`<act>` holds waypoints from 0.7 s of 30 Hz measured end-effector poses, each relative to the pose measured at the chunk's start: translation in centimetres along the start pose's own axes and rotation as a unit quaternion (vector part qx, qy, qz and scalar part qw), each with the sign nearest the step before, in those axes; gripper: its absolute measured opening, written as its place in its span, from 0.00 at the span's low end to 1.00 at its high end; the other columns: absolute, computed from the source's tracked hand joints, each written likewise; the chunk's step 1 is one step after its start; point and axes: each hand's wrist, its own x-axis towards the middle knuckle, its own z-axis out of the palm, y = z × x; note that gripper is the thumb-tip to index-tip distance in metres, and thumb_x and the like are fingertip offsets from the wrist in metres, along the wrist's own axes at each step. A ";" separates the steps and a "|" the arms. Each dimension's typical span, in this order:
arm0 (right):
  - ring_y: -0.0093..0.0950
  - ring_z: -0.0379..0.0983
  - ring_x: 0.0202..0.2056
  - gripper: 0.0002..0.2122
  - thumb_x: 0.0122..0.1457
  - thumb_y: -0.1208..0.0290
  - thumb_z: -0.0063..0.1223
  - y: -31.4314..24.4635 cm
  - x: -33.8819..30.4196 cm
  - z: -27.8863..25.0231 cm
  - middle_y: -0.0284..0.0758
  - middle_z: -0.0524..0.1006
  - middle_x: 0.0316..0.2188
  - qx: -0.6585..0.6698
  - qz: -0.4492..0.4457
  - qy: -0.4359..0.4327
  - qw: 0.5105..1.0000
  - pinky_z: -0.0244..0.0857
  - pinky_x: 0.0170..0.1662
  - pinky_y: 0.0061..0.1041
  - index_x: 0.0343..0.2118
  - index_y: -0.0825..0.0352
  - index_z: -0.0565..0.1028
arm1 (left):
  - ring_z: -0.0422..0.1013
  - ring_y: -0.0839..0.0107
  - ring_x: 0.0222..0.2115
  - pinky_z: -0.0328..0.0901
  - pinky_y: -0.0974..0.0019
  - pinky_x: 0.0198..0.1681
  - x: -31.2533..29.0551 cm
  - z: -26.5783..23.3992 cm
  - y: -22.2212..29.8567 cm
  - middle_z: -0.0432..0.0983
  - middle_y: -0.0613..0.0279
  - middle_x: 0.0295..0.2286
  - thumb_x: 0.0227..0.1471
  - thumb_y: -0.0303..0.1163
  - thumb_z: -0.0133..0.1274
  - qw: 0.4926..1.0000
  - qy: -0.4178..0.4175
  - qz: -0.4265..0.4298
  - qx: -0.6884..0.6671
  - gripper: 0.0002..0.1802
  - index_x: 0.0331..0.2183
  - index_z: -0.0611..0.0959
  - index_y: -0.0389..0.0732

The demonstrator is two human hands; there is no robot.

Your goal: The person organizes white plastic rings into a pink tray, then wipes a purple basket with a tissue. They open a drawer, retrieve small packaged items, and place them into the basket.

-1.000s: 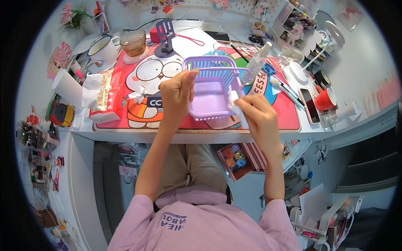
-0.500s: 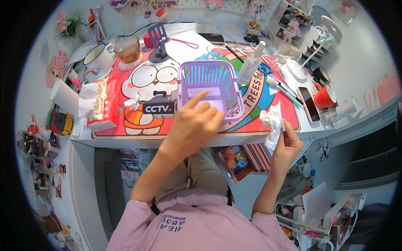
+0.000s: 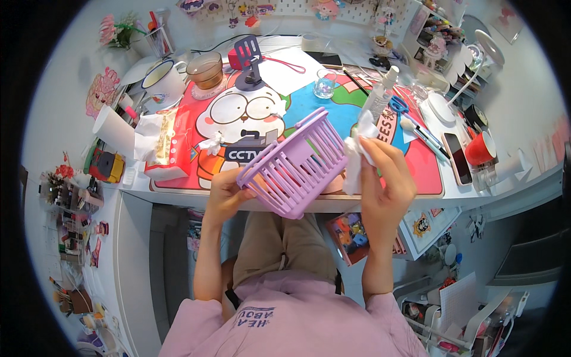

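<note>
My left grip [image 3: 223, 195] is grasping the tilted purple slatted basket [image 3: 295, 168]; my right grip [image 3: 389, 181] is pinching a crumpled white tissue [image 3: 353, 168] just beside it.

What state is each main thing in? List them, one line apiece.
Purple basket, tilted, held in the left hand
White tissue, crumpled, held in the right hand
Tissue pack, open, tissue sticking out
Spray bottle, upright
Enamel mug, upright, uncovered
Phone stand, upright, empty
</note>
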 end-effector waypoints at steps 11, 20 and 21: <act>0.33 0.74 0.32 0.11 0.43 0.86 0.53 -0.7 1.9 2.5 0.37 0.75 0.32 0.043 -0.063 -0.159 0.984 0.69 0.34 0.26 0.32 0.70 0.77 | 0.68 0.79 0.21 0.61 0.75 0.22 -0.2 2.3 -1.9 0.72 0.64 0.19 0.49 0.52 0.54 0.988 0.135 0.063 -0.038 0.28 0.20 0.76 0.34; 0.34 0.74 0.32 0.12 0.40 0.87 0.52 0.2 2.5 2.9 0.37 0.74 0.31 -0.027 -0.074 -0.121 0.990 0.68 0.33 0.28 0.31 0.70 0.75 | 0.65 0.82 0.17 0.58 0.78 0.20 0.1 2.3 -2.0 0.70 0.67 0.17 0.51 0.49 0.54 0.987 0.143 0.059 -0.052 0.25 0.20 0.75 0.34; 0.36 0.73 0.32 0.12 0.41 0.86 0.53 0.0 2.3 2.9 0.38 0.74 0.31 -0.019 -0.097 -0.128 0.987 0.68 0.33 0.29 0.31 0.70 0.75 | 0.65 0.82 0.17 0.58 0.78 0.20 -0.1 2.2 -2.1 0.70 0.67 0.17 0.51 0.48 0.54 0.986 0.140 0.073 -0.047 0.25 0.20 0.75 0.34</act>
